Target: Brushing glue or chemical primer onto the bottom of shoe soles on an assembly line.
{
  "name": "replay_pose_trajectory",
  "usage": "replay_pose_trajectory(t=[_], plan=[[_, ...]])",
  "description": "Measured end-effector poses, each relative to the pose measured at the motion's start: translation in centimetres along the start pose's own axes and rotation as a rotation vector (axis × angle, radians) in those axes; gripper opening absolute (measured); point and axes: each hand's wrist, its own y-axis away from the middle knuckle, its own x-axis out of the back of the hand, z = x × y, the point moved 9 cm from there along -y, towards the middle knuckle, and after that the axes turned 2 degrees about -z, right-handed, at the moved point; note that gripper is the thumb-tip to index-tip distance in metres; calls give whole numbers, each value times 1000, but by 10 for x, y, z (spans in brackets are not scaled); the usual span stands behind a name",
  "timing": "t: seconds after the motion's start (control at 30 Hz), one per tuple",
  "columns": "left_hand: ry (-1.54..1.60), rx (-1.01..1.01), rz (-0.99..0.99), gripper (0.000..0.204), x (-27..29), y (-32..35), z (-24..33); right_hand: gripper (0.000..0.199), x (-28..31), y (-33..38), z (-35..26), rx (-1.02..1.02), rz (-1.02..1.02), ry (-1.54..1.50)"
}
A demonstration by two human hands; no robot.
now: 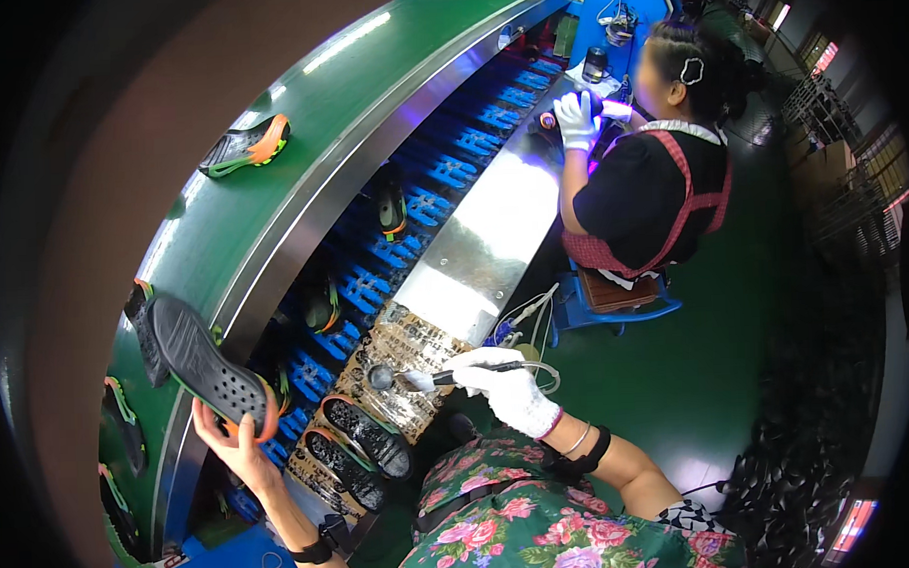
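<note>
My bare left hand point(237, 454) is closed round the heel end of a black shoe sole point(205, 353) with an orange rim and several small holes. It holds the sole up, tilted, beside the green belt. My right hand point(513, 390), in a white glove, grips a dark-handled brush point(430, 379) with a thin tube running from it. The brush tip points at a small round cup point(381, 376) on the stained work board point(411, 336); whether they touch I cannot tell. Two dark soles with green and orange rims, the nearer one a wet-looking sole point(372, 437), lie below the cup.
A green conveyor belt point(212, 227) curves along the left, carrying several soles, one a black and orange sole point(249, 146). Beside it runs a lower rack with blue holders point(365, 287). A shiny metal plate point(493, 233) leads to a seated co-worker point(651, 167) in white gloves.
</note>
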Motion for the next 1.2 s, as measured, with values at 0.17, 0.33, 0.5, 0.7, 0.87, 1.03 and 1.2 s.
replay_pose_trajectory(t=[0.17,0.33,0.5,0.7,0.87,1.03,1.2], plan=[[206,164,93,87,-2,4,-36,20,-29,8,-31,84,-85,25],[337,346,-71,63,-6,16,-80,20,-53,14,-60,135,-154,139],[766,948,-315,69,-35,95,-144,22,-78,20,-71,170,-201,41],[898,885,-449,91,-104,145,-85,21,-117,26,-96,301,-307,137],[1225,862,-306,70,-100,163,-100,16,-135,35,-111,640,-308,296],[1341,803,-316,81,-125,145,-66,12,-144,45,-125,871,-201,547],[1296,762,-285,84,-134,139,-59,16,-159,49,-132,1020,-169,716]])
